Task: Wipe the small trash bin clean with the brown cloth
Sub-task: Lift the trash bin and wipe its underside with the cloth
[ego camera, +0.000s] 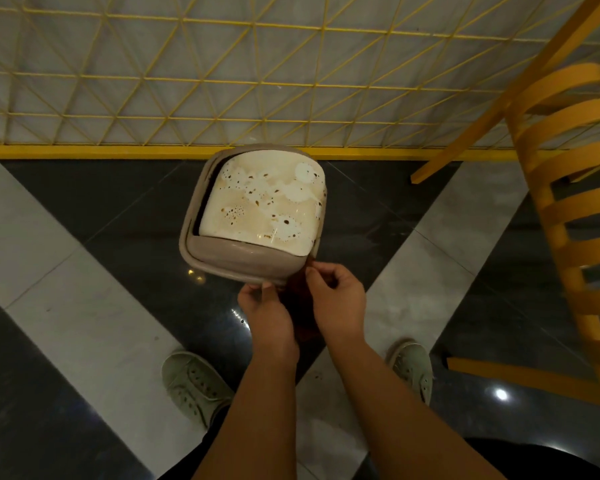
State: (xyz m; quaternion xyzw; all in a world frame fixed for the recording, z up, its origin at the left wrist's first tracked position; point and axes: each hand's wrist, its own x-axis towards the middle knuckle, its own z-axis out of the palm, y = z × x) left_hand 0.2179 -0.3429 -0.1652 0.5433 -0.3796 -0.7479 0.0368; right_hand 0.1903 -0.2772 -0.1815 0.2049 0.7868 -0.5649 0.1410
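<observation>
A small taupe trash bin (243,263) stands on the floor against the wall. Its white swing lid (264,202) is covered with brown stains and dark spots. My left hand (267,313) pinches the bin's near rim at its front right corner. My right hand (340,303) is just beside it, fingers pinched on the top edge of a dark brown cloth (303,306). The cloth hangs between my two hands and is hard to make out against the dark floor.
A yellow slatted wooden chair (568,209) stands close on the right, one leg reaching toward the bin. A yellow wire grid (222,81) covers the wall behind. My shoes (194,382) (413,368) are planted on the glossy dark and light tiles.
</observation>
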